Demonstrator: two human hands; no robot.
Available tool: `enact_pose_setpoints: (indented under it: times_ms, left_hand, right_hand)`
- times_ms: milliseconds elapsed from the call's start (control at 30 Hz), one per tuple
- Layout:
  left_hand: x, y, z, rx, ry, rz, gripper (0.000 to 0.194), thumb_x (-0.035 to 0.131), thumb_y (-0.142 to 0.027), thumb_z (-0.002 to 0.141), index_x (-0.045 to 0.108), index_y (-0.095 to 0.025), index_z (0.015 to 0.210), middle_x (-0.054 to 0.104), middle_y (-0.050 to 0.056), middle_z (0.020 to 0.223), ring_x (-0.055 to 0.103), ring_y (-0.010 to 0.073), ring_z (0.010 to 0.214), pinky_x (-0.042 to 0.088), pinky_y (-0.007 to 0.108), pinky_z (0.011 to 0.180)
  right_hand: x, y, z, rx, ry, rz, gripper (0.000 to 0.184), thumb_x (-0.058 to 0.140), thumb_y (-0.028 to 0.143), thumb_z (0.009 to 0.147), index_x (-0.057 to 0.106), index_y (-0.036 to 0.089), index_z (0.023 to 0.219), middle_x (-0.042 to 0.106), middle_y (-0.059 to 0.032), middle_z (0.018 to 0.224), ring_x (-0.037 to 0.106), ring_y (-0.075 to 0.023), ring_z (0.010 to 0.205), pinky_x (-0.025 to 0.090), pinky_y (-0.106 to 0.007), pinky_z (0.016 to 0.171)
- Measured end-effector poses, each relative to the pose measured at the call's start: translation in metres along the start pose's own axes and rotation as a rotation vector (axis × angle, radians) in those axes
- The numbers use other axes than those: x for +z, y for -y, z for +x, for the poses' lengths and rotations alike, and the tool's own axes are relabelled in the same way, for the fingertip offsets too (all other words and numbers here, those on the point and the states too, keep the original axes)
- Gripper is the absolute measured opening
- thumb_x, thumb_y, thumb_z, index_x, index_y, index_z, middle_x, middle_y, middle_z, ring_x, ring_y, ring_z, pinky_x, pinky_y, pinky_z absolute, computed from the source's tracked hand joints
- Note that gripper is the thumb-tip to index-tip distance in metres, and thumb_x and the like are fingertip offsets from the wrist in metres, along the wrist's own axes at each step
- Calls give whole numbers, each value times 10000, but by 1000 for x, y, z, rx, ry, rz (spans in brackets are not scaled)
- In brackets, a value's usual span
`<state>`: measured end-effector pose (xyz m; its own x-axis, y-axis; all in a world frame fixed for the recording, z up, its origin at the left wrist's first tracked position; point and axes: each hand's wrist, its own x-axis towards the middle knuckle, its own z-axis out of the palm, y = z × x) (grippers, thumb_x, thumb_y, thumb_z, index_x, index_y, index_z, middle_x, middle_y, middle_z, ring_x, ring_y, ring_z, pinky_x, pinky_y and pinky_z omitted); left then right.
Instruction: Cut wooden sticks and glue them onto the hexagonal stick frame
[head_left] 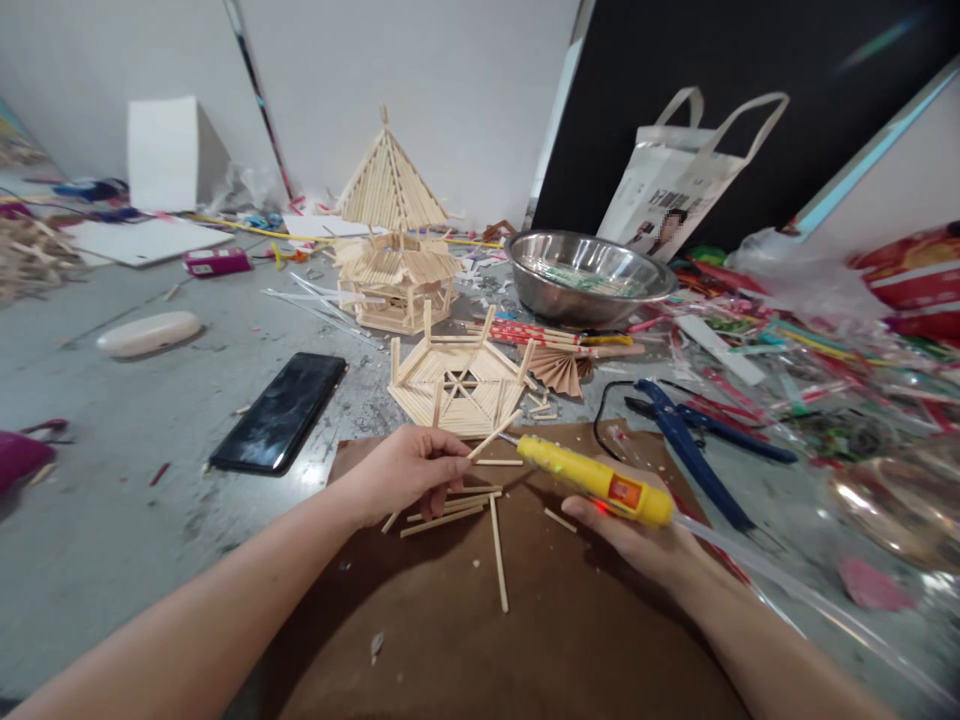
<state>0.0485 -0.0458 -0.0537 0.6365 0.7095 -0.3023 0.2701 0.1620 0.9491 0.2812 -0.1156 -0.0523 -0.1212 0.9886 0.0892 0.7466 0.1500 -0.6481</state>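
Observation:
Pinched in the fingers of my left hand [412, 470] is a thin wooden stick [496, 436], slanting up to the right. My right hand [630, 535] grips a yellow hot glue gun [592, 477]; its nozzle tip is close to the stick, and I cannot tell whether they touch. A clear glue stick [795, 590] trails from the gun's back end. Just beyond my hands sits a hexagonal stick base [409, 400] with short upright posts. Several loose sticks [499, 555] lie on the brown board [420, 640] under and beside my left hand.
Behind the base stands a stick pavilion [394, 225] with a pointed roof. A metal bowl [592, 285], blue pliers [697, 450] and plastic scraps [810, 380] crowd the right. At left lie a black phone [281, 412], a white oval object [148, 333] and a purple box [216, 262].

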Motion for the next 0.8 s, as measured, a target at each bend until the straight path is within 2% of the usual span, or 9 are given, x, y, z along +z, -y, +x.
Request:
enact_pose_setpoints:
  times_ms: [300,433,633,733,800]
  left_hand:
    - [0,0,0,-11,-1,11,229,478,-360,696,545,-148,749,496,-32,567,462,48,399,396,177,391]
    - [0,0,0,-13,-5,-1,227,482,-362,695,531,-140,712,489,-33,540,460,51,391,398,178,386]
    - [-1,3,1,-4,-21,-12,218,501,-339,683,531,-138,762,510,-28,582,463,49,392,389,174,379]
    - [-3,5,2,-4,-2,39,230,506,-345,676,532,-131,755,515,-26,579,449,41,392,373,163,379]
    - [-4,6,3,-6,8,66,238,512,-351,669,530,-129,753,518,-26,575,444,41,400,368,160,386]
  right_hand:
    - [2,-4,-2,60,-47,49,226,520,403,669,490,180,659,526,-15,626,492,-132,577,397,-249,519]
    - [4,-19,-1,119,-150,125,244,544,419,642,500,179,647,534,-7,599,494,-128,545,403,-248,496]
    - [-5,-34,15,316,-286,390,315,517,483,639,532,168,635,474,20,430,414,-89,381,332,-221,380]
    - [-12,-33,23,354,-308,524,365,463,523,664,544,167,669,439,24,374,396,-85,350,290,-201,336]
    - [-17,-33,28,395,-291,589,399,431,544,676,541,160,686,469,7,404,396,-78,344,285,-193,321]
